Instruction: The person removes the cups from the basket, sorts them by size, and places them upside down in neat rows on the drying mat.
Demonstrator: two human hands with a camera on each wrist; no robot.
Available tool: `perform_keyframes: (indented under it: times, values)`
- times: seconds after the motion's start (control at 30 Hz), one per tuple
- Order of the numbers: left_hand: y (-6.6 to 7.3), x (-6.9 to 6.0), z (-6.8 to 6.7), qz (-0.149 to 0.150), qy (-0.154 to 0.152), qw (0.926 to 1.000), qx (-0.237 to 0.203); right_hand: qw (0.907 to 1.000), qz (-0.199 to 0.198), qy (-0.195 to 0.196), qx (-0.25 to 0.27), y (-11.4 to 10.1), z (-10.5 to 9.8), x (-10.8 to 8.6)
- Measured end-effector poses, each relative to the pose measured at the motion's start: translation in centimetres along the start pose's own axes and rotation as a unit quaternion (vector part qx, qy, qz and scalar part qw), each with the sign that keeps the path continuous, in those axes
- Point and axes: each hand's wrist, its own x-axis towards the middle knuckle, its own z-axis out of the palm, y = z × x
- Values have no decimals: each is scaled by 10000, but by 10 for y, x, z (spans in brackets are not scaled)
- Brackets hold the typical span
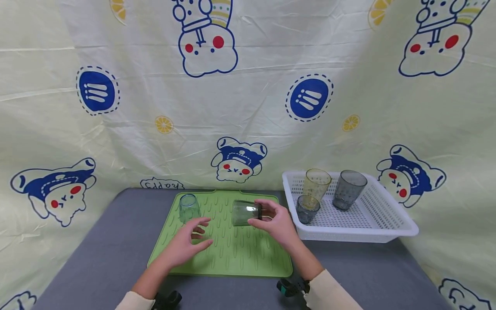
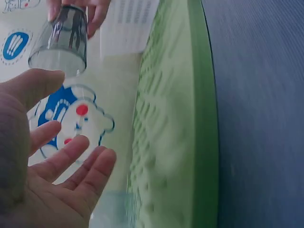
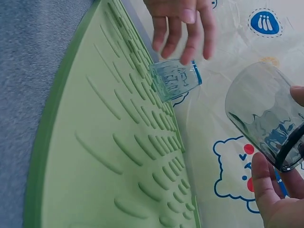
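Right hand (image 1: 277, 224) is gripping a grey glass (image 1: 246, 213), fingers and thumb curling around its base end; the glass is lying sideways in the grip, above the green mat (image 1: 232, 258), mouth pointing toward the left hand (image 1: 186, 245). Left hand is hovering over the mat's left part, fingers relaxed and spread, thumb apart, gripping nothing. A blue glass (image 1: 189, 209) is standing upside down on the mat, just beyond the left fingers; raised marks are showing on its side, too blurred to read. Mat is lying on a dark blue-grey table (image 1: 112, 245), with raised ridges running across it. White basket (image 1: 354, 234) is sitting to the mat's right, holding three glasses: a tall yellowish glass (image 1: 318, 181), a small dark glass (image 1: 308, 211) in front of it, and a tall dark glass (image 1: 349, 189) to their right. Patterned cloth (image 1: 255, 112) is hanging behind; low on it, near the mat's far left corner, upside-down lettering (image 1: 162, 184) is reading "happy". Blue round badges (image 1: 310, 98) are carrying white pin-like shapes; cartoon bears (image 1: 239, 159) and orange slices (image 1: 164, 125) are filling other spots.
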Motion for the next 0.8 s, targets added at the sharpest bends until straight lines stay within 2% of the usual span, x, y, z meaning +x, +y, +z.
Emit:
perform_keyframes:
  times: [0.1,0.23,0.47,0.8]
  values:
    - [-6,-7,-11,-27,2,9989,461,9999,-31,103,-15,2,3,4]
    - [-15,-17,-24,86,-2,9940,1094,9998,-35,195,31,3,8,8]
    - [-24,-33,-43,185,142,9750,2209,9988,-40,466,125,7,15,18]
    - [-38,-48,-64,-177,112,9569,2897,9961,9,751,460,4,26,31]
